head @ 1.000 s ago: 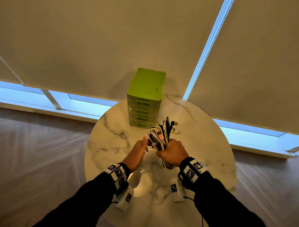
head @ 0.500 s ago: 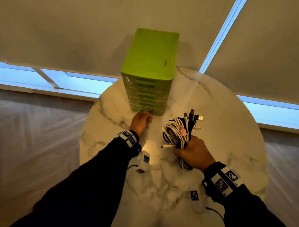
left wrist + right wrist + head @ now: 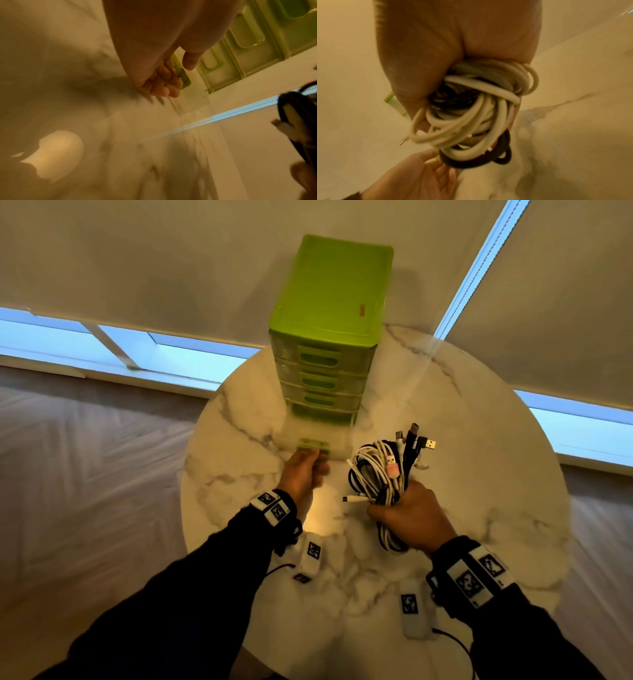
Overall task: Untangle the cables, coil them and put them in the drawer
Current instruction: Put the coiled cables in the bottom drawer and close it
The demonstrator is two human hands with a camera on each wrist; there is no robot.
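The left hand pinches the bottom drawer handle at 12 o'clock of the desk, while the right hand clenches the coiled cables.

A round white marble table with grey veins stands close to a wall of windows. Beige roller blinds hang low over the glass, leaving a bluish strip of daylight along the sill and a thin bright gap between two blinds. The floor is pale herringbone wood. Warm light glows on the table's near edge.
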